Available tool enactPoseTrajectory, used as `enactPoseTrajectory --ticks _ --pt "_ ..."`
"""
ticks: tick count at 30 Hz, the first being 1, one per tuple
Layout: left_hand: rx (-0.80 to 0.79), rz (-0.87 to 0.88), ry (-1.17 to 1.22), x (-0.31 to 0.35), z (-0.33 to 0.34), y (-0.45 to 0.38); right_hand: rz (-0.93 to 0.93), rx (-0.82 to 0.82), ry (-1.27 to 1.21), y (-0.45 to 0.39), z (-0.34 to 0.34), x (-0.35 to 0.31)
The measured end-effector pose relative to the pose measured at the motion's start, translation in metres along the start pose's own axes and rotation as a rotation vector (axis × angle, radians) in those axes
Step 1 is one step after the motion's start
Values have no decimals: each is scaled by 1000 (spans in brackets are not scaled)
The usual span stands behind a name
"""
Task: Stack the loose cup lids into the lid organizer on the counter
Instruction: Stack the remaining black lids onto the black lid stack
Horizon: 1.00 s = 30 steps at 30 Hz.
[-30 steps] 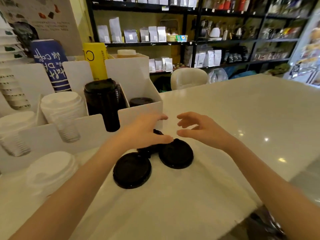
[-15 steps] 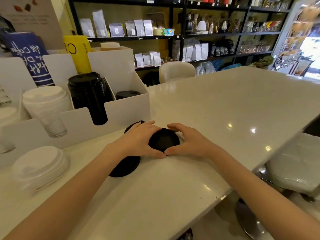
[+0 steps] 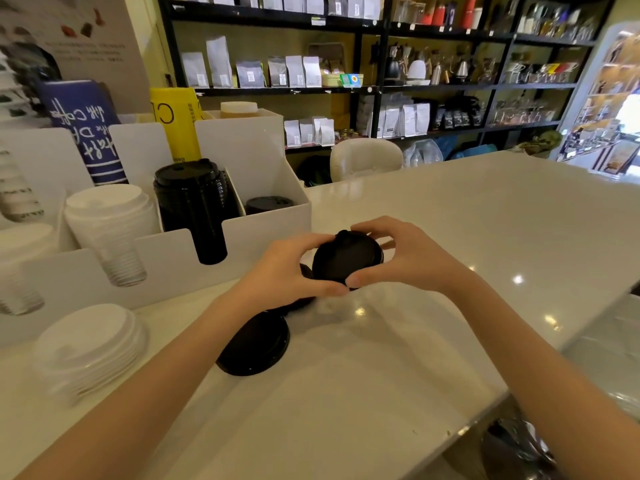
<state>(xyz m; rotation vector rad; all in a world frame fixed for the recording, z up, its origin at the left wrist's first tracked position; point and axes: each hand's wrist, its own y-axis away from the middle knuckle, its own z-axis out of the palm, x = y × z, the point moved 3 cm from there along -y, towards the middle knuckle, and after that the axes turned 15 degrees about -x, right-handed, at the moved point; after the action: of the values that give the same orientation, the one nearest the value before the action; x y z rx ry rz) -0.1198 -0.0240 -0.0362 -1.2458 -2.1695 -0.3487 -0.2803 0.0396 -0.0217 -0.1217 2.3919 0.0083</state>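
A black cup lid [image 3: 346, 258] is held tilted just above the counter, with my left hand [image 3: 287, 271] and my right hand [image 3: 401, 256] gripping its edges from either side. Another black lid [image 3: 254, 346] lies flat on the counter below my left wrist, and a further dark lid [image 3: 306, 271] is mostly hidden under my left hand. The white lid organizer [image 3: 263, 223] stands behind. It holds a tall stack of black lids [image 3: 192, 202], a short stack of black lids [image 3: 268, 204] in its rightmost slot, and white lids [image 3: 110, 220] to the left.
A loose pile of white lids [image 3: 86, 348] sits on the counter at the left. The white counter [image 3: 450, 220] stretches right and ends at an edge near a stool [image 3: 512, 448]. Shelves of bags and kettles fill the background.
Both hands went from open above the lids to closing around one black lid and lifting it a little off the counter. The camera view shifted slightly.
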Motion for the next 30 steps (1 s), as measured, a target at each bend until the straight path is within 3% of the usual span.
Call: enactPoseTrajectory --ticks 6,15,25,30 --pt "131 1 132 2 -40 10 -148 62 -17 -22 -10 -34" --pt "576 -44 88 -11 -102 36 -356 149 -116 -79 -11 -83" --pt "820 -120 194 -39 -153 61 -501 78 -269 -152 2 -115" --pt "762 -143 175 -58 -160 65 -523 59 -286 -174 23 -121"
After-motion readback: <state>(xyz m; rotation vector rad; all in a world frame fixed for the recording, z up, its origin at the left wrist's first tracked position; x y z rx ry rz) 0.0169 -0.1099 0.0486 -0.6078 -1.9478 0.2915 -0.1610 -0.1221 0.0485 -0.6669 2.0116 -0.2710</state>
